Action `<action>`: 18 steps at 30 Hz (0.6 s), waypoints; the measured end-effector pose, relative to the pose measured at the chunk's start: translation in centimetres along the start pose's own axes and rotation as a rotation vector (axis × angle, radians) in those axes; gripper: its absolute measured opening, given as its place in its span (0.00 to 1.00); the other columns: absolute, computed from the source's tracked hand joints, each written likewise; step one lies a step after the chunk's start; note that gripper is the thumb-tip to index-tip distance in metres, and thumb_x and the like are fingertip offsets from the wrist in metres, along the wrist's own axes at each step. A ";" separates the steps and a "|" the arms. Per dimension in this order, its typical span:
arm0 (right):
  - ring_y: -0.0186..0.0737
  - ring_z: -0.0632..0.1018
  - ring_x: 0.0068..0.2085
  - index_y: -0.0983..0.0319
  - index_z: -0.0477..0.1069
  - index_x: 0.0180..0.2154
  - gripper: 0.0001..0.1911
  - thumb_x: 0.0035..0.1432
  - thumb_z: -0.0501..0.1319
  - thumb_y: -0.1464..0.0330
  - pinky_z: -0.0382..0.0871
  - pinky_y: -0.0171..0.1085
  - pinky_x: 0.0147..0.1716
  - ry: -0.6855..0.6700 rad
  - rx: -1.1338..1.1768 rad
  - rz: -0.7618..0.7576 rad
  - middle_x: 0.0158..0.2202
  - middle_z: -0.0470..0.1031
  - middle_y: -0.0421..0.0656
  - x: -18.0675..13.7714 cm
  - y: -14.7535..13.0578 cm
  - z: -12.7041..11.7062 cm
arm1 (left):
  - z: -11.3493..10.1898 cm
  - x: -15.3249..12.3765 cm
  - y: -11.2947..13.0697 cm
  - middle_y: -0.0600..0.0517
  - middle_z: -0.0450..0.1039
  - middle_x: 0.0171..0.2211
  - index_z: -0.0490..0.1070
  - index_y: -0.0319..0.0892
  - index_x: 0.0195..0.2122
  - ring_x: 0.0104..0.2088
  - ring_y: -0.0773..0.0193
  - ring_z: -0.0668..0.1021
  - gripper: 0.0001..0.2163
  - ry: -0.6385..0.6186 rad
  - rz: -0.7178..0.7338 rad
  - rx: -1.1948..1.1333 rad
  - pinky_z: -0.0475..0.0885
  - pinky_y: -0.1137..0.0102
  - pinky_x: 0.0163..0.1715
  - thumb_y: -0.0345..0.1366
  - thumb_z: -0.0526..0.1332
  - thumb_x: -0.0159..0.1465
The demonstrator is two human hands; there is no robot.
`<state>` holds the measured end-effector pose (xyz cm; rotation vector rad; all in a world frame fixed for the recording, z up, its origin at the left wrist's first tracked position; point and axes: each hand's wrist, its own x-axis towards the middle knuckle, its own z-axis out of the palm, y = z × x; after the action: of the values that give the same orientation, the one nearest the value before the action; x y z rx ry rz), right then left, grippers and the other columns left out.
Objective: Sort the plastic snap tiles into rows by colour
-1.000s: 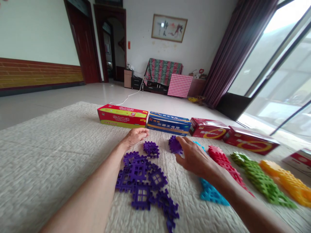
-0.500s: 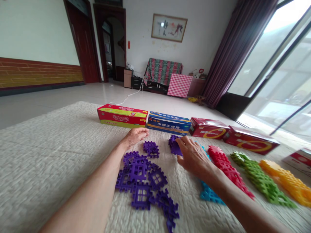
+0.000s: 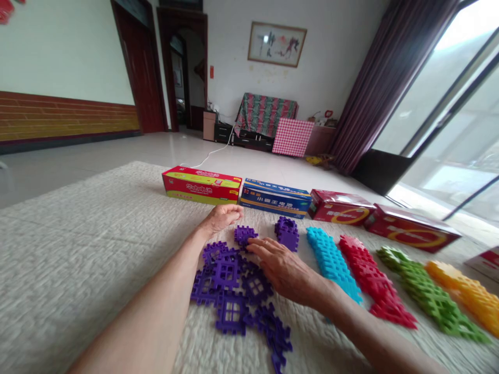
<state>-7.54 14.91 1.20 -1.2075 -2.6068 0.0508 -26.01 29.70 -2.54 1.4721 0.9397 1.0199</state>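
A heap of flat purple lattice tiles (image 3: pixel 230 283) lies on the pale quilted mat (image 3: pixel 97 244) in front of me. My right hand (image 3: pixel 283 270) rests over the heap's right side, fingers stretched out and apart toward a single purple tile (image 3: pixel 244 235). A small stack of purple tiles (image 3: pixel 287 232) stands just beyond it, free of the hand. My left hand (image 3: pixel 221 217) lies on the mat past the heap, fingers loosely curled, nothing visible in it.
To the right run rows of blue tiles (image 3: pixel 331 262), red tiles (image 3: pixel 370 283), green tiles (image 3: pixel 424 296) and orange tiles (image 3: pixel 463 288). Along the mat's far edge stand a red-yellow box (image 3: pixel 201 185), a blue box (image 3: pixel 275 198) and two red boxes (image 3: pixel 342 206).
My right hand let go of the small purple stack and moved left and nearer, onto the purple heap. The blue row is now uncovered. My left hand stayed put.
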 end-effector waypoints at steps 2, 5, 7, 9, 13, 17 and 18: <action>0.42 0.71 0.53 0.64 0.63 0.54 0.22 0.58 0.49 0.78 0.67 0.44 0.53 -0.009 0.042 0.008 0.54 0.69 0.50 0.0 -0.3 -0.1 | 0.0 0.0 0.1 0.48 0.78 0.33 0.76 0.37 0.40 0.35 0.64 0.76 0.18 0.002 -0.002 -0.008 0.68 0.69 0.36 0.38 0.64 0.48; 0.41 0.74 0.47 0.62 0.64 0.52 0.22 0.57 0.49 0.78 0.70 0.42 0.47 0.010 0.111 0.046 0.48 0.71 0.49 -0.2 -0.3 -0.5 | 0.0 0.0 0.1 0.47 0.78 0.34 0.76 0.37 0.41 0.35 0.63 0.76 0.18 -0.002 -0.008 -0.020 0.68 0.69 0.37 0.38 0.64 0.48; 0.40 0.74 0.46 0.61 0.65 0.52 0.22 0.55 0.52 0.79 0.71 0.41 0.46 0.020 0.159 0.041 0.47 0.71 0.48 -0.2 -0.1 -0.5 | 0.0 0.0 0.1 0.47 0.78 0.35 0.76 0.37 0.41 0.36 0.63 0.76 0.19 -0.003 -0.010 -0.022 0.68 0.69 0.37 0.38 0.64 0.48; 0.40 0.74 0.45 0.61 0.66 0.50 0.22 0.53 0.54 0.79 0.70 0.40 0.46 0.025 0.197 0.034 0.46 0.71 0.47 -0.2 0.1 -0.3 | 0.0 0.0 0.1 0.47 0.78 0.35 0.75 0.37 0.42 0.37 0.62 0.77 0.19 -0.005 -0.010 -0.015 0.69 0.69 0.38 0.37 0.64 0.48; 0.39 0.74 0.42 0.60 0.68 0.46 0.19 0.53 0.54 0.80 0.70 0.39 0.42 0.069 0.195 0.067 0.41 0.70 0.45 -0.2 0.3 0.6 | 0.0 0.0 0.2 0.47 0.78 0.37 0.75 0.38 0.42 0.39 0.61 0.77 0.19 -0.007 -0.024 0.003 0.69 0.68 0.39 0.38 0.64 0.48; 0.36 0.74 0.41 0.60 0.68 0.48 0.17 0.60 0.50 0.77 0.70 0.36 0.41 0.150 0.181 0.072 0.41 0.70 0.45 -0.2 0.4 0.8 | -0.1 0.1 0.0 0.46 0.79 0.38 0.75 0.38 0.43 0.40 0.60 0.77 0.20 -0.009 -0.022 0.012 0.69 0.67 0.40 0.39 0.64 0.48; 0.36 0.74 0.41 0.59 0.67 0.49 0.17 0.61 0.49 0.76 0.69 0.36 0.41 0.178 0.178 0.070 0.41 0.70 0.45 -0.2 0.5 0.5 | -0.1 0.1 0.0 0.46 0.79 0.38 0.75 0.38 0.43 0.41 0.59 0.77 0.20 -0.010 -0.023 0.012 0.70 0.67 0.40 0.39 0.64 0.48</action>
<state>-7.16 15.12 0.64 -1.1824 -2.3522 0.1761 -26.07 29.86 -2.57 1.4719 0.9546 0.9908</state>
